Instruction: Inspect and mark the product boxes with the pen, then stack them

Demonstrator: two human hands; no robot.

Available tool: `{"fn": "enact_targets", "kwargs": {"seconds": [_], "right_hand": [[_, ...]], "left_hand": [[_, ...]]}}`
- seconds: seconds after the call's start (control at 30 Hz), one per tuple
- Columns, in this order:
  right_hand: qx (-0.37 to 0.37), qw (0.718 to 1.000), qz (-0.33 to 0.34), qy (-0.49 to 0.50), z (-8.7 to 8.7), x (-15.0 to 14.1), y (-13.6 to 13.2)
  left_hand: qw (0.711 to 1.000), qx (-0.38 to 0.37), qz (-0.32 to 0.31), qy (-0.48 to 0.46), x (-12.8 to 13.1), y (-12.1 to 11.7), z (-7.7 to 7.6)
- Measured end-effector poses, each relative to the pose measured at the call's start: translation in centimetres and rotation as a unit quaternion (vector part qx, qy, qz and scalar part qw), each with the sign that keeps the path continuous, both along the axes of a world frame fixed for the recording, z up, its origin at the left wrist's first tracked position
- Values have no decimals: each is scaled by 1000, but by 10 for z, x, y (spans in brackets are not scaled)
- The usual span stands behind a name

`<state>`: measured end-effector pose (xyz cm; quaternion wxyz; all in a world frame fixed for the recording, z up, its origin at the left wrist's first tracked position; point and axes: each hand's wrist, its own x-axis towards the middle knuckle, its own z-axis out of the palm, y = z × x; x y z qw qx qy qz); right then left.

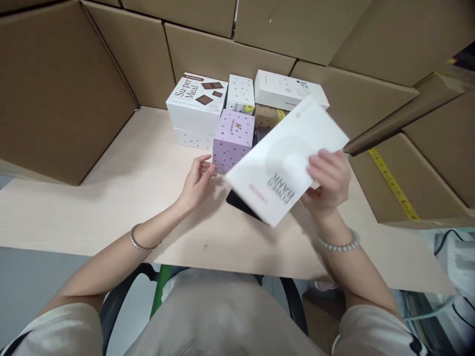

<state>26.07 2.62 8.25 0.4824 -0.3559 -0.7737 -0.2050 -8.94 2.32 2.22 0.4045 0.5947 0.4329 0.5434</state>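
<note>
My right hand [328, 179] grips a white power bank box [276, 160] by its right side, tilted and raised over the table. Its printed face is towards me with the lettering upside down. Loosely curved, my left hand [198, 182] holds nothing; its fingertips are close to the lower left of a purple dotted box [233, 141], and whether they touch it I cannot tell. Under the power bank box a flat black object [243, 203] lies on the table, mostly hidden.
Behind stand a white "Super Meal" box [198, 104] on a dotted box [193, 139], a small dotted white box [241, 91], and a long white box [289, 89] above a brown box [265, 114]. Large cartons [55, 89] wall the pale table [122, 202] at back and sides.
</note>
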Motion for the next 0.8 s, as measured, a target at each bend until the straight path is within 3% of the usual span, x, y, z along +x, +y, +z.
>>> {"fn": "enact_targets", "kwargs": {"seconds": [0.03, 0.13, 0.23, 0.3, 0.37, 0.43, 0.5, 0.63, 0.8], "right_hand": [[-27, 999, 25, -28, -5, 2, -9], [-201, 971, 78, -102, -16, 0, -32], [-309, 934, 119, -131, -22, -12, -42], [-286, 946, 116, -96, -25, -20, -42], [-243, 967, 64, -41, -27, -23, -38], [-241, 970, 17, -15, -26, -21, -34], [-306, 951, 24, -39, -25, -17, -33], [-448, 882, 58, -133, -29, -21, -36], [-485, 856, 49, -169, -34, -35, -40]], "left_hand": [[999, -13, -24, -42, 0, -5, 6], [968, -85, -201, -122, 3, -22, 22], [939, -132, -295, -113, 7, -36, 25], [934, -157, -309, -83, 9, -42, 22], [931, -172, -313, -70, 9, -43, 19], [929, -173, -316, -81, 8, -43, 18], [929, -170, -315, -96, 9, -42, 17], [928, -166, -315, -112, 11, -41, 16], [936, -162, -291, -112, 12, -41, 13]]}}
